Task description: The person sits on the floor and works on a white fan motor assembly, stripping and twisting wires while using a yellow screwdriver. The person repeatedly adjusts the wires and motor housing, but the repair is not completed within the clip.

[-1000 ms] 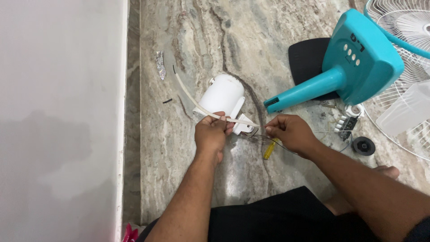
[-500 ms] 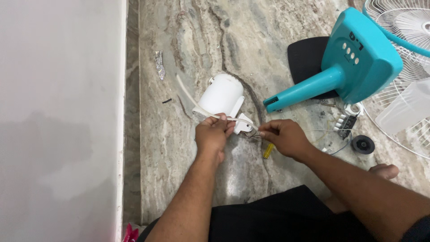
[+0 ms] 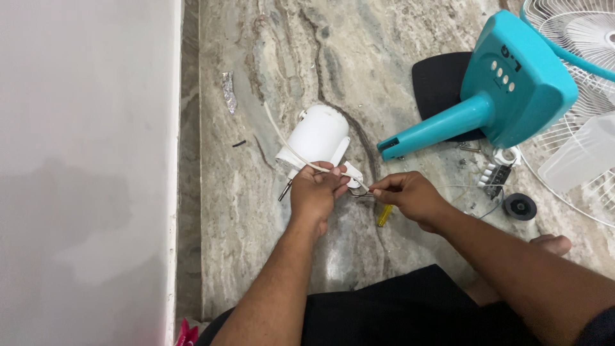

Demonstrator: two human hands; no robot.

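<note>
Your left hand [image 3: 315, 195] is closed on the near end of the white motor housing [image 3: 317, 138], which lies on its side on the marble floor [image 3: 269, 243], close to the wall [image 3: 90, 173] at the floor's left edge. A thin white cord [image 3: 285, 142] runs over the housing and under your left fingers. Your right hand [image 3: 410, 195] sits just beside the left, fingertips pinched on a small metal piece [image 3: 362, 191] between the two hands; what it is, you cannot tell at this size. A yellow screwdriver handle [image 3: 384, 215] lies on the floor just under your right hand.

Toward the far right corner lies the teal fan base [image 3: 506, 83], its stem [image 3: 429, 131] pointing at the housing, with a black pad [image 3: 439, 80] under it. The fan grille [image 3: 576, 25] rests at the right edge. A white terminal block [image 3: 496, 170], a black knob [image 3: 519, 206] and loose screws [image 3: 467, 148] sit near your right wrist. A foil scrap [image 3: 229, 90] lies near the wall.
</note>
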